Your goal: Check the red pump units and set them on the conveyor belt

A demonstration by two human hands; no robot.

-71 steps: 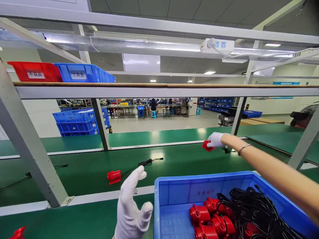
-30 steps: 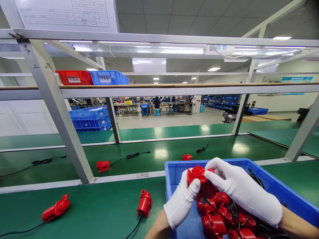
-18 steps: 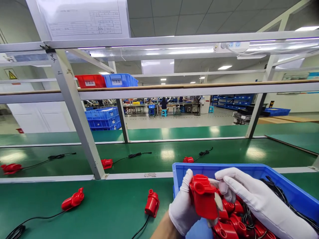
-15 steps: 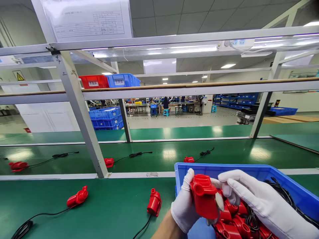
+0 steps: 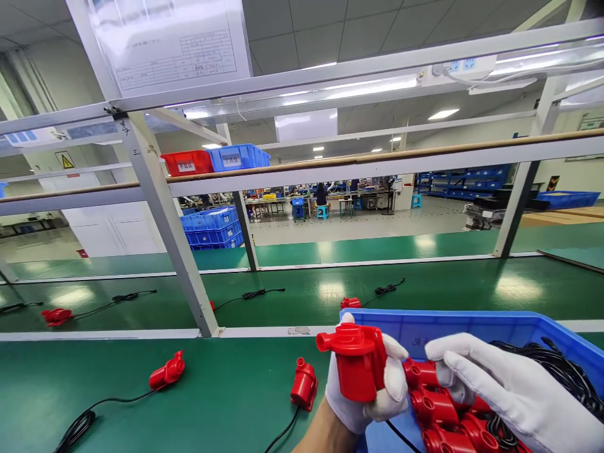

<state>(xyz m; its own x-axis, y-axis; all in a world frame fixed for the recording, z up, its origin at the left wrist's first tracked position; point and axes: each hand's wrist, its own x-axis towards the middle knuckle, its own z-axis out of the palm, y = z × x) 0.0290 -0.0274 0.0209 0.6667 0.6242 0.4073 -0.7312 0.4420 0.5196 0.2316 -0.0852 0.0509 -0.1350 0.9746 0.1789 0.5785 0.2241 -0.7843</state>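
Up it came into view, a red pump housing (image 5: 361, 371) firmly clasped by the left hand (image 5: 349, 412)!
It stood upright, spout pointing left, by the left end of the blue bin (image 5: 462, 326). The right hand (image 5: 507, 384) hung released, fingers loosely bent, over the bin's heaped red housings (image 5: 431, 406) and black cords (image 5: 557, 365), while two corded housings (image 5: 304, 385) lay on the green worktop (image 5: 226, 402) to the left.
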